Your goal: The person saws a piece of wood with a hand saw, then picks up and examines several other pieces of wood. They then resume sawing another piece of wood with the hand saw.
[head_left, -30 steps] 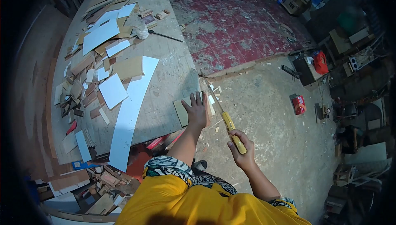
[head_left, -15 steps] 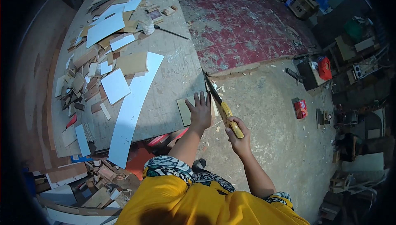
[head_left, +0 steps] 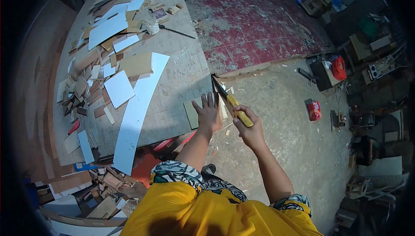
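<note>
My left hand [head_left: 209,116] lies flat with fingers spread on a small wooden board [head_left: 190,114] at the edge of the worktable [head_left: 173,102]. The board's right part is hidden under the fingers. Wrapped round the yellow handle of a handsaw [head_left: 234,102] is my right hand [head_left: 251,128], just off the table's edge. The saw's dark blade slants up and left, close beside the left fingertips and along the board's right side. Whether the teeth are inside the wood cannot be made out.
Scrap boards [head_left: 103,71] and a long white strip [head_left: 140,115] cover the table's left side. A white container [head_left: 152,27] with a dark rod stands farther back. Offcuts [head_left: 114,182] fill the floor at lower left. A red box [head_left: 314,110] sits on the concrete floor to the right.
My right hand has pushed the handsaw forward, up and slightly left, along the table edge. My left hand stays pressed on the board. The whole view has shifted slightly.
</note>
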Action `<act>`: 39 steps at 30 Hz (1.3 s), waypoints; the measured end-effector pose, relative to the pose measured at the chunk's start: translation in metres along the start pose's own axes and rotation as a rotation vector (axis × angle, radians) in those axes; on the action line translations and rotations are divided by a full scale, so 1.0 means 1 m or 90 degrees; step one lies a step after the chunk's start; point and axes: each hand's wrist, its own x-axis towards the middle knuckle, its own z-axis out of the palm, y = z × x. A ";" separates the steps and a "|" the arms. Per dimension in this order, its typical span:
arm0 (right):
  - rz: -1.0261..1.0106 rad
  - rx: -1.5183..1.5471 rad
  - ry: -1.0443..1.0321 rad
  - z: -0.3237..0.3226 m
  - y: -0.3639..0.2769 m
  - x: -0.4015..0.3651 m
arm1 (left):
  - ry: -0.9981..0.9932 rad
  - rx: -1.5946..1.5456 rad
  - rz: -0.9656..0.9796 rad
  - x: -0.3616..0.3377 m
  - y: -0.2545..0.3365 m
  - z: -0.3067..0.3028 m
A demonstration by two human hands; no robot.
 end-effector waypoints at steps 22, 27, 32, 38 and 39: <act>-0.065 0.032 0.026 0.012 0.039 0.027 | 0.062 0.023 -0.005 0.005 -0.003 0.012; -0.091 0.011 0.038 0.012 0.047 0.020 | 0.060 0.029 0.002 0.003 -0.002 0.014; -0.116 -0.005 0.037 0.022 0.054 0.023 | 0.047 0.036 0.008 0.005 -0.004 0.019; -0.183 -0.019 0.082 0.025 0.070 0.052 | 0.087 0.034 -0.011 0.006 -0.001 0.023; -0.088 0.060 0.059 0.022 0.057 0.050 | 0.085 0.038 -0.009 0.004 -0.002 0.021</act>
